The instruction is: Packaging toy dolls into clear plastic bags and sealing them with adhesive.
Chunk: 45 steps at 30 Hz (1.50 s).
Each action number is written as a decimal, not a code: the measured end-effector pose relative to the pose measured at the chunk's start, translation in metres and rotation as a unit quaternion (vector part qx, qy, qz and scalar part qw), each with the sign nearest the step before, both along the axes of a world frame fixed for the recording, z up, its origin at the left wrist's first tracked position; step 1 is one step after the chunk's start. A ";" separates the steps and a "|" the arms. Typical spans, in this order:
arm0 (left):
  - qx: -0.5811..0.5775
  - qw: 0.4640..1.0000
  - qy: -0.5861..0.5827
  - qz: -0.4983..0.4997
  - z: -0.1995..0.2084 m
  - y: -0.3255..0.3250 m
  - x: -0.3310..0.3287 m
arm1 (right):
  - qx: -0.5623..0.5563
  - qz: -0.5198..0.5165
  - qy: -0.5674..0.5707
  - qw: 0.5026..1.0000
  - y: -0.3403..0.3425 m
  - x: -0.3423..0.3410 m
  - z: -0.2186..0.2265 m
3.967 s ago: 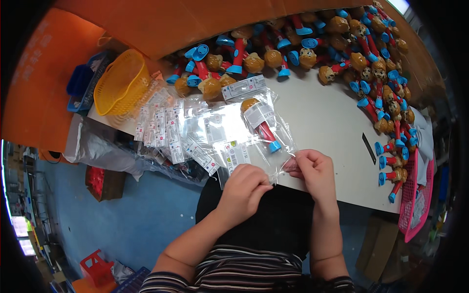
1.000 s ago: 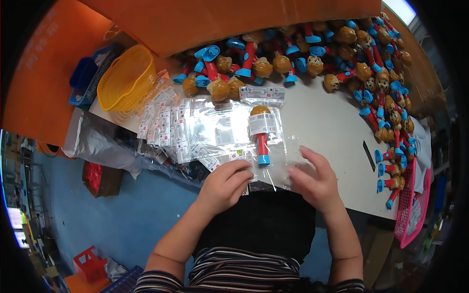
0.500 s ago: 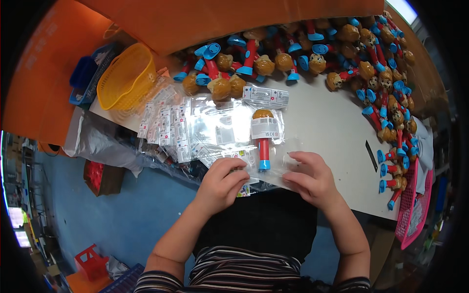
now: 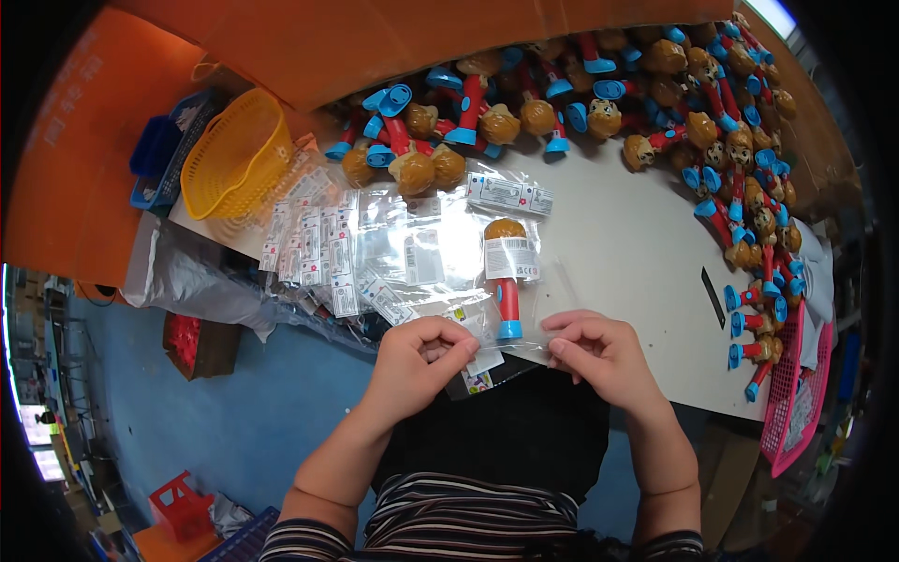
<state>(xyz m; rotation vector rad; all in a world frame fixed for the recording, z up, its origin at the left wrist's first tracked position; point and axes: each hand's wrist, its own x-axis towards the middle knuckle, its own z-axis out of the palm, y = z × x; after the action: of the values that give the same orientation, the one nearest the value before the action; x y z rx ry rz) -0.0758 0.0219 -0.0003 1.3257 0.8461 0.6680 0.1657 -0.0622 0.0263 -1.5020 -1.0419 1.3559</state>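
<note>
A toy (image 4: 508, 298) with a brown rounded head, a red stem and a blue end lies inside a clear plastic bag (image 4: 531, 304) at the table's near edge. A white printed label wraps the toy just below its head. My left hand (image 4: 423, 363) pinches the bag's near left corner, beside the blue end. On the opposite side, the thumb and fingers of my right hand (image 4: 599, 356) close on the near right edge. Just below the left fingertips, a small colourful printed piece (image 4: 478, 381) sticks out past the table edge.
Clear bags with printed labels (image 4: 314, 248) overlap on the left. Many similar toys (image 4: 426, 169) are heaped along the back and right side. A yellow basket (image 4: 239, 159) stands at the far left, a pink basket (image 4: 785, 412) at the right. A black strip (image 4: 714, 298) lies on the table (image 4: 627, 244).
The bagged toy has shifted slightly toward me. My right hand has moved down and closed its fingers on the bag's edge. The left hand has come slightly nearer as well.
</note>
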 end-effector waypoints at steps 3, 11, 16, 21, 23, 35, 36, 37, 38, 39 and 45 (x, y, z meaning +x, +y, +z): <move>-0.108 0.993 -0.033 0.023 -0.004 -0.001 0.005 | -0.078 -0.032 0.092 0.992 0.003 0.000 -0.003; -0.106 0.994 0.019 0.032 -0.011 -0.001 0.006 | -0.084 -0.050 0.108 0.989 0.006 0.000 -0.010; -0.102 0.994 0.011 0.023 -0.011 0.001 0.005 | -0.092 -0.045 0.130 0.986 0.006 0.002 -0.011; -0.141 0.990 0.005 0.008 0.006 0.004 0.006 | -0.083 -0.014 0.116 0.990 0.006 0.002 -0.004; -0.114 0.993 0.032 0.014 0.012 0.004 0.006 | -0.090 -0.012 0.097 0.991 0.008 0.003 -0.002; -0.097 0.995 0.000 0.027 -0.001 0.017 0.021 | -0.115 0.006 0.028 0.993 0.025 -0.004 -0.001; -0.097 0.995 0.000 0.028 -0.002 0.017 0.021 | -0.108 0.012 0.031 0.994 0.025 -0.003 -0.001; -0.078 0.996 0.004 0.035 -0.003 0.017 0.021 | -0.108 0.012 0.031 0.994 0.025 -0.002 -0.006; -0.061 0.997 0.008 0.042 -0.004 0.016 0.021 | -0.074 -0.003 0.029 0.997 0.023 -0.001 -0.012; -0.062 0.997 0.008 0.042 -0.004 0.016 0.020 | -0.040 -0.018 0.028 0.999 0.021 -0.001 -0.016; -0.099 0.994 -0.006 0.035 -0.003 0.015 0.014 | -0.088 -0.070 0.096 0.989 0.013 -0.005 -0.008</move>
<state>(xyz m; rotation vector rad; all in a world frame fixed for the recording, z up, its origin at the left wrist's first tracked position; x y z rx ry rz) -0.0620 0.0373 -0.0028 1.1180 0.9281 0.6284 0.1603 -0.0495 0.0182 -1.5073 -0.6984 1.4899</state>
